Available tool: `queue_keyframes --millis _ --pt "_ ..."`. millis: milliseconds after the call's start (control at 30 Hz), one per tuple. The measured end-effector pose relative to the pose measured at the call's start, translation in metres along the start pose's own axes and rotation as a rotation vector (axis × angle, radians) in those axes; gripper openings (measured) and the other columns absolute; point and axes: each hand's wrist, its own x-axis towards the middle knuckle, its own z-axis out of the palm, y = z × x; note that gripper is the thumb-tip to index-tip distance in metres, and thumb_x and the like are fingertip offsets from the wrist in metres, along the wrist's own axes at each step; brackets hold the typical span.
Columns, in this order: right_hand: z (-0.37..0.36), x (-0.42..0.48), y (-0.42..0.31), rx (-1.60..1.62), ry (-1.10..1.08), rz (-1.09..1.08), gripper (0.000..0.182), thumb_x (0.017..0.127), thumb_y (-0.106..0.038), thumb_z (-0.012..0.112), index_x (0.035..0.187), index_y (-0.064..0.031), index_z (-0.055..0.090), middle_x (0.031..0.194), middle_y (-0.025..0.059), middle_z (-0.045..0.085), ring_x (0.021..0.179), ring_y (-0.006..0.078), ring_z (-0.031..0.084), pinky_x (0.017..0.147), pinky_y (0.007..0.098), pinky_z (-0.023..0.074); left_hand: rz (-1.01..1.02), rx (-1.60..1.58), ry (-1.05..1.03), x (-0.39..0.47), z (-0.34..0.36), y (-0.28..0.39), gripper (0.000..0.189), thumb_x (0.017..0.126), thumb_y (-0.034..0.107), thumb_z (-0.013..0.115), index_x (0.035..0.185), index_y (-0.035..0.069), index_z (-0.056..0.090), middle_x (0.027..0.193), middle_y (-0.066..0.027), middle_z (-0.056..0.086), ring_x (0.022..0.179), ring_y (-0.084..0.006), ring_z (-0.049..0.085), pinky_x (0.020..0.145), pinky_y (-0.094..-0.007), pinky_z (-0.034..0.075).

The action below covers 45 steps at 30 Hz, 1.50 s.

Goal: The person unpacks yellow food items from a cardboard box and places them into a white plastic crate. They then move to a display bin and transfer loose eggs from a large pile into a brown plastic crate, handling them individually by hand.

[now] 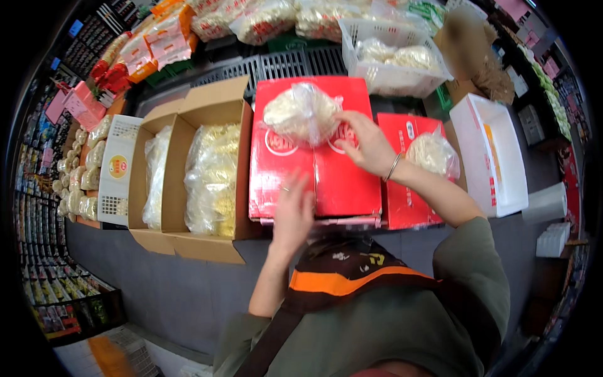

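A clear plastic bag of pale noodles [301, 114] lies on the upper part of a red cardboard box [346, 188]. At the bag's right side is my right hand [365, 141], its thumb and fingers spread; whether they touch the plastic is unclear. My left hand [293, 212], slightly blurred, is over the box's near left part, below the bag, with nothing in it. Another bag of pale noodles [432, 153] rests on a smaller red box [410, 207], right of my right forearm.
Left stands an open cardboard carton [244, 174] holding bagged yellow noodles [214, 179]. A white plastic basket [395, 82] with bags is behind, a white foam box [511, 165] at right. A person [471, 52] stands at the upper right. Stacked noodle packs [268, 19] line the back.
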Motion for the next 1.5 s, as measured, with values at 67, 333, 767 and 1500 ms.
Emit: queue_keyframes --millis 67,333,767,1500 --pt "0.0 -0.015 0.012 -0.038 0.02 0.07 0.042 0.08 -0.006 0.064 0.119 0.0001 0.049 0.114 0.0185 0.055 0.106 0.0334 0.056 0.091 0.0368 0.0456 -0.057 -0.075 0.142 0.005 -0.02 -0.012 0.031 0.089 0.006 0.054 0.119 0.0 0.055 0.124 -0.0205 0.054 0.122 -0.0366 0.047 0.102 -0.042 0.037" --pt "0.005 -0.015 0.078 -0.229 0.097 0.248 0.034 0.082 -0.011 0.06 0.113 0.0002 0.052 0.11 0.0178 0.057 0.105 0.0339 0.055 0.09 0.0402 0.0443 0.052 0.028 0.091 -0.015 -0.055 -0.025 0.047 0.079 0.017 0.071 0.121 0.002 0.055 0.128 -0.0174 0.05 0.127 -0.0374 0.04 0.103 -0.0461 0.034" --pt "0.074 0.148 0.225 -0.189 -0.379 0.61 0.074 0.089 -0.068 0.021 0.121 -0.0142 0.061 0.127 0.0194 0.054 0.122 0.0395 0.046 0.105 0.0431 0.0332 -0.019 0.366 0.029 -0.04 -0.028 -0.034 0.093 0.055 0.047 0.083 0.134 0.014 0.046 0.143 -0.0256 0.026 0.134 -0.0485 0.02 0.108 -0.0589 0.021" --pt "0.09 0.103 0.185 -0.277 -0.284 0.348 0.031 0.087 -0.041 0.051 0.109 -0.027 0.067 0.103 0.006 0.061 0.104 0.0289 0.057 0.086 0.0454 0.0442 0.119 0.496 0.147 -0.071 -0.015 -0.062 0.091 0.063 0.068 0.068 0.131 0.01 0.05 0.145 -0.0189 0.033 0.132 -0.0489 0.025 0.099 -0.0567 0.027"
